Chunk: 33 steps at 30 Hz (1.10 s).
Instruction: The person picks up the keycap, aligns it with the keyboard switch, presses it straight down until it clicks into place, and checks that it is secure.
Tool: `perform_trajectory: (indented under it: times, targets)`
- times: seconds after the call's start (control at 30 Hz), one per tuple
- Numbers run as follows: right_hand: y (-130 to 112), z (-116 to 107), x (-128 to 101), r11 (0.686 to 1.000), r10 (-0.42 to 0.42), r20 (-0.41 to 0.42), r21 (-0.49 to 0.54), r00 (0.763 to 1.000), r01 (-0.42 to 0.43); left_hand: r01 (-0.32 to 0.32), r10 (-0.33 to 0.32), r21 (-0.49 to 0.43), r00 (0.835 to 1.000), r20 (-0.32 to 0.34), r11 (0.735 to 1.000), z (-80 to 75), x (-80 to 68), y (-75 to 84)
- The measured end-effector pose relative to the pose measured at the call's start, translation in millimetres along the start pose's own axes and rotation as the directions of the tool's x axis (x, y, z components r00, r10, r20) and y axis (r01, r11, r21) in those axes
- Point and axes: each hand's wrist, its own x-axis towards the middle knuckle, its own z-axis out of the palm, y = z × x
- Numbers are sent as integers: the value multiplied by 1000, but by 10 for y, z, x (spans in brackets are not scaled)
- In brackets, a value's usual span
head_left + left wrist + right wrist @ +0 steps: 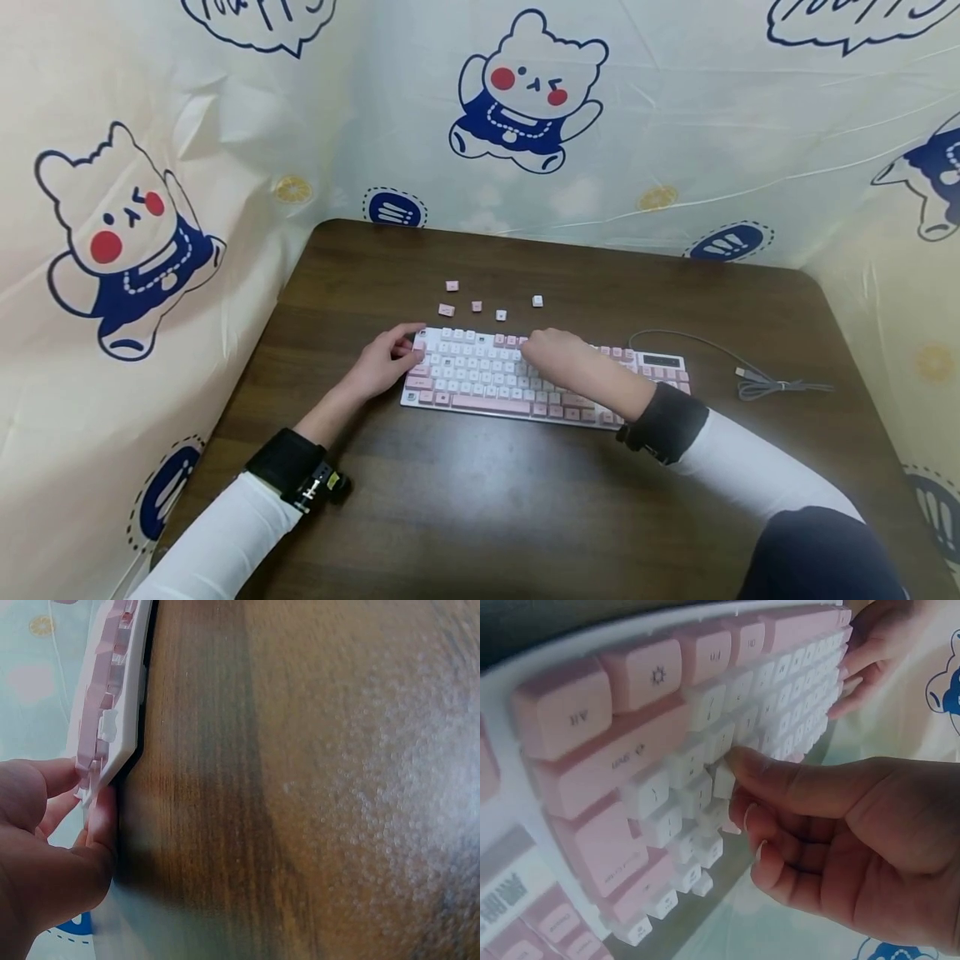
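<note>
A white and pink keyboard (480, 406) lies on the brown table. My left hand (378, 362) holds its left end, thumb and fingers about the edge near the far corner, as the left wrist view shows closely. Over the upper middle of the keys is my right hand (562, 360). In the right wrist view, its thumb and forefinger pinch a white keycap (724, 781) that stands tilted among the other keys. The other fingers are curled inward. Some keys under the right hand are hidden in the head view. A few key spots on the left part look dark, without a cap.
Behind the keyboard lie several loose keycaps, among them a pink one (452, 286) and a white one (537, 301). A grey cable (765, 387) lies bundled to the right. A patterned curtain (645, 108) surrounds the table's (450, 500) back and sides.
</note>
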Motion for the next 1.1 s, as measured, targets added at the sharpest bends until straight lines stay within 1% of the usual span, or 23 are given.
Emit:
perform_trajectory:
  times: [0.2,0.27,0.33,0.4,0.47,0.53,0.57,0.67,0.73,0.8,0.9,1.1]
  targets:
    - [-7,-27,63,1000,-1,32,29,999,0,-2,2,4,1000,-5,1000,-13,8,3]
    - [18,-34,75,998,-1,47,66,999,-2,0,0,6,1000,-5,1000,-13,11,-3]
    - [77,-34,89,991,3,72,131,997,-13,0,0,9,1000,-2,1000,-11,13,-7]
    - [166,-20,103,974,2,99,223,995,-25,5,-5,11,1000,0,1000,-14,11,-9]
    - [260,2,115,950,-5,128,312,992,-35,11,-11,12,1000,2,1000,-20,9,-8]
    - [345,19,130,927,-2,151,370,988,-55,15,-15,14,1000,2,1000,-28,7,-8]
    - [380,26,141,921,4,158,384,987,-65,18,-18,15,1000,2,1000,-34,6,-8]
    - [447,26,177,913,51,184,390,982,-120,20,-20,19,1000,2,1000,-39,7,-13]
    - [467,16,207,915,72,205,377,976,-146,25,-25,19,1000,4,1000,-28,7,-18]
    - [479,2,227,918,76,230,365,970,-158,29,-29,16,1000,5,999,-6,11,-15]
    - [506,-17,224,920,65,257,359,964,-158,29,-30,11,1000,7,1000,26,20,-9]
    - [580,-9,188,917,28,256,378,966,-127,30,-30,6,1000,5,1000,19,31,0]
